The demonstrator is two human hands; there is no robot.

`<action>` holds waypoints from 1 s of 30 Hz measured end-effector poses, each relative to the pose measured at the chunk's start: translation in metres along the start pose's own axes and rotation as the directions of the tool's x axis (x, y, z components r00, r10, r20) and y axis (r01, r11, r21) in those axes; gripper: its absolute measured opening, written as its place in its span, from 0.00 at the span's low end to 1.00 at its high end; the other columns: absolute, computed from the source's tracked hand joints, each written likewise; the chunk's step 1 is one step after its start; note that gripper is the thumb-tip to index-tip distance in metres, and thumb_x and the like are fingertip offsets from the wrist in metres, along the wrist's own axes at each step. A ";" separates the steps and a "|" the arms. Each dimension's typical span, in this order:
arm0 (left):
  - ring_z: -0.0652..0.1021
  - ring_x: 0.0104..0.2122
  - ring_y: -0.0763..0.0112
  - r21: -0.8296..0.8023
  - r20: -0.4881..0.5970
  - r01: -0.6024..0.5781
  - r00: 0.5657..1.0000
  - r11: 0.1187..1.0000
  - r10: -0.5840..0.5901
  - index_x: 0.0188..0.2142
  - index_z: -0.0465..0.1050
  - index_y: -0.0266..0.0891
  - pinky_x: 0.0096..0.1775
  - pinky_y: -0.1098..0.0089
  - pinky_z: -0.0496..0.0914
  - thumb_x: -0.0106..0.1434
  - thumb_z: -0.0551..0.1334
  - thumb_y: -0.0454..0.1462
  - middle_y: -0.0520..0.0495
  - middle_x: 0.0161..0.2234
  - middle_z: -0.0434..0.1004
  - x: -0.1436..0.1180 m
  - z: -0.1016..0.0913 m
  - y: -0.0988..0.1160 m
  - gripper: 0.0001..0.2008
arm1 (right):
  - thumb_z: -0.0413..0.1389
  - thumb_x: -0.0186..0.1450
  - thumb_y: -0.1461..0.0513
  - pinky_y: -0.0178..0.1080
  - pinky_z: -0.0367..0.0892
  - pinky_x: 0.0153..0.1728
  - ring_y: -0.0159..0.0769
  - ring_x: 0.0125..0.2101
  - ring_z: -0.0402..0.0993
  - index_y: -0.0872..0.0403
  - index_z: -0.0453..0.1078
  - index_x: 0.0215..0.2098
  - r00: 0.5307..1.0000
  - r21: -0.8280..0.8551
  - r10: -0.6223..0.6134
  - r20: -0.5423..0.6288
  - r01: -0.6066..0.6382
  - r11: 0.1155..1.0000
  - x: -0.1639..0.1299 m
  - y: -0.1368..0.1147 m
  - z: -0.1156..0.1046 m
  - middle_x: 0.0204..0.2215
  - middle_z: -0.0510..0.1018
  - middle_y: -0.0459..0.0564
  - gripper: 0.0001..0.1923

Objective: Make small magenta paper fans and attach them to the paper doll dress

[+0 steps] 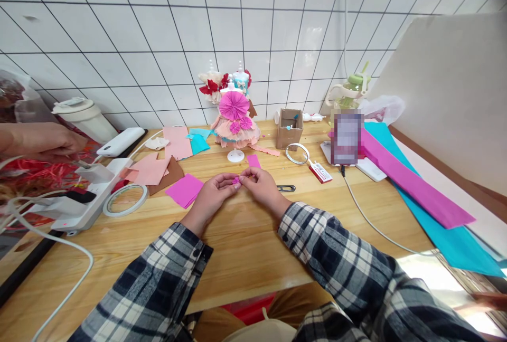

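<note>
My two hands meet at the fingertips over the bench (245, 244); my left hand (218, 190), fingers curled in and thumb against them, and my right hand (261, 186), thumb to forefinger, pinch a small magenta paper piece (236, 180) between them. Most of it is covered, so I can't be sure which way it points; the sliver showing seems to run from 9 to 3 o'clock.

I'd judge the piece as mid-shaping, not finished. At 9 o'clock, just beside my left hand, flat magenta paper squares (185, 190) lie unfolded; near 1 o'clock lies a short magenta paper strip (254, 161), also unworked. At 3 o'clock a black oblong tool (292, 189) pokes from behind my right wrist.

Farther off, at 12 o'clock, a miniature mannequin in a ruffled peach dress (237, 139) carries one large pleated magenta rosette (233, 105) and two smaller ones, so those look done. Between 1 and 2 o'clock stands an open brown cardboard box (289, 137).
</note>
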State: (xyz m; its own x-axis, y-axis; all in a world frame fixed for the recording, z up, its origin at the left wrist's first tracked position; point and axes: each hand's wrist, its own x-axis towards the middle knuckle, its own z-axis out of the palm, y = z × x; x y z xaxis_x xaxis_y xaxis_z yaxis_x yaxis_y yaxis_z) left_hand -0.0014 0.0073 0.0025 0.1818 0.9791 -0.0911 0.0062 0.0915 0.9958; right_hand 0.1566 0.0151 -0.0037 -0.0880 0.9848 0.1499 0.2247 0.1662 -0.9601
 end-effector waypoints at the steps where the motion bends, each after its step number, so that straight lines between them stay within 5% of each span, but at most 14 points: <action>1: 0.77 0.36 0.65 -0.022 -0.009 0.011 1.000 1.000 -0.011 0.39 0.74 0.36 0.41 0.66 0.68 0.44 0.72 0.43 0.44 0.36 0.79 0.000 0.000 -0.001 0.23 | 0.55 0.57 0.57 0.32 0.60 0.28 0.28 0.24 0.62 0.55 0.70 0.31 1.000 0.031 0.008 0.001 -0.008 0.999 0.000 0.000 0.000 0.26 0.73 0.43 0.09; 9: 0.76 0.33 0.67 0.039 -0.032 -0.001 0.999 0.999 0.002 0.35 0.75 0.36 0.39 0.68 0.68 0.46 0.71 0.45 0.46 0.33 0.79 0.000 -0.002 -0.001 0.19 | 0.56 0.58 0.57 0.32 0.59 0.27 0.27 0.23 0.60 0.53 0.71 0.41 0.999 -0.003 -0.037 0.028 0.037 0.999 -0.001 -0.003 -0.004 0.31 0.72 0.44 0.14; 15: 0.76 0.34 0.65 0.095 -0.032 -0.047 0.998 0.994 0.051 0.34 0.74 0.35 0.41 0.65 0.68 0.45 0.71 0.44 0.45 0.32 0.78 -0.001 0.000 0.003 0.19 | 0.58 0.57 0.59 0.33 0.59 0.30 0.28 0.26 0.62 0.54 0.73 0.30 0.989 -0.240 -0.148 0.007 0.146 0.960 -0.001 -0.001 -0.005 0.29 0.73 0.45 0.07; 19: 0.76 0.39 0.64 -0.027 -0.011 -0.036 0.999 0.999 0.036 0.41 0.73 0.36 0.45 0.64 0.68 0.44 0.72 0.42 0.44 0.38 0.78 -0.002 0.001 0.003 0.25 | 0.56 0.58 0.57 0.32 0.58 0.26 0.27 0.22 0.60 0.54 0.72 0.32 0.999 -0.062 -0.041 -0.001 0.041 0.997 -0.001 -0.001 -0.003 0.28 0.74 0.44 0.09; 23: 0.77 0.38 0.65 -0.013 -0.041 -0.020 0.999 1.000 0.019 0.36 0.75 0.36 0.44 0.66 0.68 0.46 0.71 0.44 0.44 0.37 0.79 -0.001 0.001 0.001 0.20 | 0.57 0.56 0.56 0.31 0.59 0.27 0.26 0.23 0.61 0.55 0.72 0.32 0.999 0.100 0.018 0.027 -0.021 0.995 0.000 0.000 0.000 0.27 0.74 0.43 0.11; 30: 0.78 0.36 0.67 -0.141 -0.077 0.031 0.996 0.990 -0.042 0.34 0.74 0.36 0.43 0.66 0.69 0.44 0.72 0.43 0.46 0.34 0.80 0.000 0.000 -0.001 0.19 | 0.56 0.58 0.56 0.32 0.61 0.29 0.28 0.25 0.65 0.55 0.70 0.32 0.998 -0.011 0.000 0.070 0.000 1.000 0.000 0.002 0.001 0.27 0.75 0.44 0.10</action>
State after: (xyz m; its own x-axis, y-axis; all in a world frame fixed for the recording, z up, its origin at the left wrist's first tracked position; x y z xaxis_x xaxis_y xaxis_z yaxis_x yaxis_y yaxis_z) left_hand -0.0015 0.0076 0.0016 0.1048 0.9855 -0.1335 -0.1267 0.1464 0.9811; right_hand 0.1562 0.0157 -0.0059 -0.1557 0.9789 0.1326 0.2351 0.1671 -0.9575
